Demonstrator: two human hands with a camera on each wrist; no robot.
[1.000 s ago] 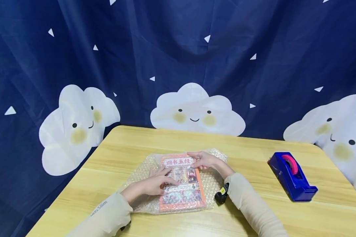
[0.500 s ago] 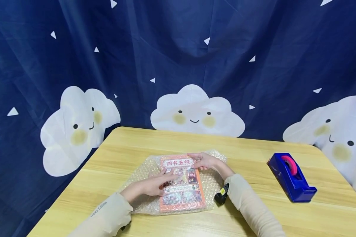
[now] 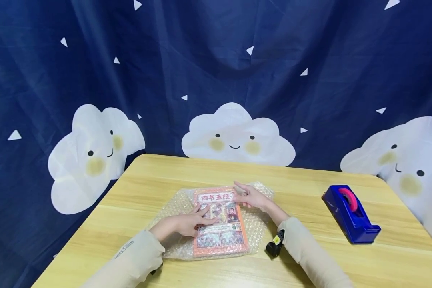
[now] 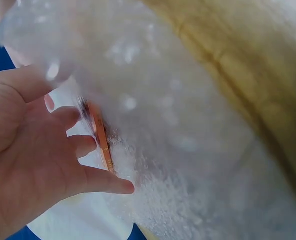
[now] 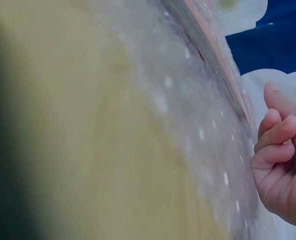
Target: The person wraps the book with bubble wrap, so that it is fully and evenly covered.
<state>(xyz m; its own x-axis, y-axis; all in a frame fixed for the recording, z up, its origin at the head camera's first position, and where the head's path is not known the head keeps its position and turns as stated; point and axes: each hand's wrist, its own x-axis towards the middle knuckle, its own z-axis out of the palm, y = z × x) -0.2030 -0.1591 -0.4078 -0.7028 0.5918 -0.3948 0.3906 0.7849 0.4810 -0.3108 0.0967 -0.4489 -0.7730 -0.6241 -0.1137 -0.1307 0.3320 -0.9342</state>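
A book with an orange cover (image 3: 221,249), covered in Chinese characters and small pictures, lies in clear bubble wrap (image 3: 261,232) on the table. The left hand (image 3: 185,225) rests on the left part of the cover with its fingers spread. Close up, that left hand (image 4: 43,145) lies along the wrap, with an orange book edge (image 4: 101,132) beyond. At the upper right corner of the book is the right hand (image 3: 252,197), its thumb side touching the cover edge and one finger pointing away. The right wrist view shows other fingers of the right hand (image 5: 283,150) curled beside the wrap; whether they pinch it is hidden.
A blue tape dispenser (image 3: 349,218) with a pink roll core (image 3: 349,199) stands at the right of the wooden table (image 3: 158,172). Behind the table hangs a dark blue curtain (image 3: 216,52) printed with clouds. A small black wrist device (image 3: 275,246) is under the right sleeve.
The right hand has shifted slightly rightward along the book's corner, and one finger has lifted off the top edge. The left fingers have shifted a little on the cover. The book stays put.
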